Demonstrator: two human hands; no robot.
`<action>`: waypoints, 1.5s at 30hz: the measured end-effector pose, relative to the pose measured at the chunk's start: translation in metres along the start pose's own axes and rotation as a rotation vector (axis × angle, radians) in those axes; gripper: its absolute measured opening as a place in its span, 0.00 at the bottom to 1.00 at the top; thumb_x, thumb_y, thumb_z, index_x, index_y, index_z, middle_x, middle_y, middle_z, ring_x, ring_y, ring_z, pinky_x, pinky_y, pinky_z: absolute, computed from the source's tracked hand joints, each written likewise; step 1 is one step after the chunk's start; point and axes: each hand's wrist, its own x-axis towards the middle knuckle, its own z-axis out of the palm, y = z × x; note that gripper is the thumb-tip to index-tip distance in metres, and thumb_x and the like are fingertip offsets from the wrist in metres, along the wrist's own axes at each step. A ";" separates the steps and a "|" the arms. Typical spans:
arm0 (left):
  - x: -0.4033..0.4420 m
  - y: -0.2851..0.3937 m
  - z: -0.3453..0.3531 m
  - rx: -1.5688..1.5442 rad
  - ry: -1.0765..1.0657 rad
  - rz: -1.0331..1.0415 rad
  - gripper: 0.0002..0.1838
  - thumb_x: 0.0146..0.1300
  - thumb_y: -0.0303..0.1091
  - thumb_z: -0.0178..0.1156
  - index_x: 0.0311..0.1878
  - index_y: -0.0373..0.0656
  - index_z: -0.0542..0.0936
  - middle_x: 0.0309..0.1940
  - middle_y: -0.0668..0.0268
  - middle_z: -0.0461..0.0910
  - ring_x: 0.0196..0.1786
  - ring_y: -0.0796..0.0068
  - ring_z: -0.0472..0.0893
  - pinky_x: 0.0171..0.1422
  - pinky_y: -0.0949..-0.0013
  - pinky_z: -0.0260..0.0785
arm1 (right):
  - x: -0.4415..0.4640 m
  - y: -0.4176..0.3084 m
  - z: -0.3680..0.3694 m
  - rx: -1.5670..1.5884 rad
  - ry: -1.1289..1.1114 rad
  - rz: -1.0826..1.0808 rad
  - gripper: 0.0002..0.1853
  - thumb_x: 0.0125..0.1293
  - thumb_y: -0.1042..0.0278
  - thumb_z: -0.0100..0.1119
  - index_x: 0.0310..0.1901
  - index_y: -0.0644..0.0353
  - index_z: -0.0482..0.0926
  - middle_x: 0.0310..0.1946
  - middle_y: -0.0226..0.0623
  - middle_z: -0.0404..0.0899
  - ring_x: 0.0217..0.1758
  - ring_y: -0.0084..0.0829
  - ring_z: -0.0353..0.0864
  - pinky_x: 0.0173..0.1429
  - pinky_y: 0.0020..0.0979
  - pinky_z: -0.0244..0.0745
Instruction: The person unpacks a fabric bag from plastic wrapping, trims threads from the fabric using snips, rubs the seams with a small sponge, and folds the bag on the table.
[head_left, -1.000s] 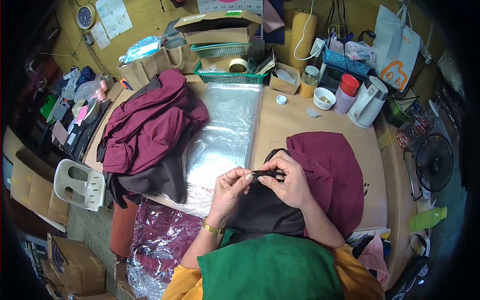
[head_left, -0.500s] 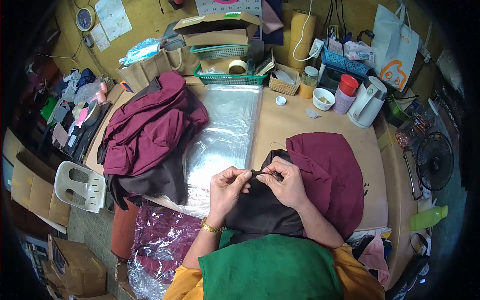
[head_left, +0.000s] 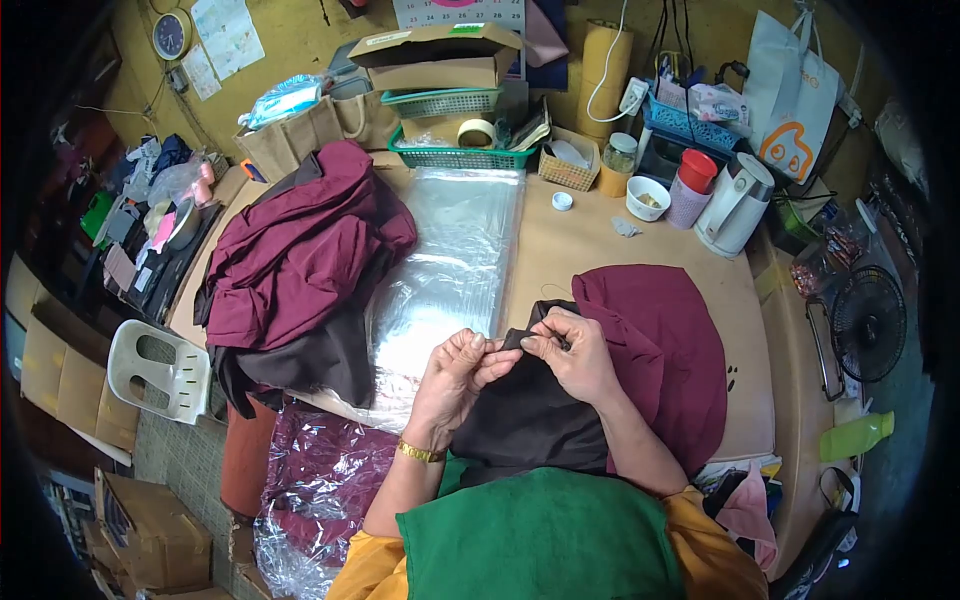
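A black piece of cloth (head_left: 530, 420) lies in front of me, joined up against maroon cloth (head_left: 665, 350) on its right. My right hand (head_left: 572, 358) pinches a raised edge of the black cloth between thumb and fingers. Close by on the left, my left hand (head_left: 455, 375), with a gold watch or bracelet (head_left: 421, 453) at the wrist, has its fingertips at the same folded edge. Whether something thin is also between its fingers is too small to tell. Just above the cloth curves a thin thread-like line.
Maroon and black cloth (head_left: 290, 260) is heaped at the left of the table. Clear plastic sheets (head_left: 450, 250) lie beside it. Along the back stand green baskets (head_left: 465, 158), a white bowl (head_left: 648, 200) and an electric kettle (head_left: 735, 205). Plastic-wrapped maroon cloth (head_left: 325, 470) sits below the table edge.
My left hand has shifted slightly left and turned, and its thumb has lifted from the edge. A small folded flap of black cloth now shows between the hands. My right hand stays pinched nearby.
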 end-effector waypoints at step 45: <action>-0.006 -0.012 0.027 0.456 0.060 0.307 0.11 0.76 0.34 0.52 0.41 0.34 0.71 0.52 0.54 0.80 0.45 0.75 0.84 0.55 0.69 0.80 | 0.001 -0.032 0.006 -0.022 0.344 -0.146 0.10 0.61 0.66 0.70 0.36 0.64 0.82 0.26 0.31 0.73 0.29 0.27 0.73 0.34 0.31 0.69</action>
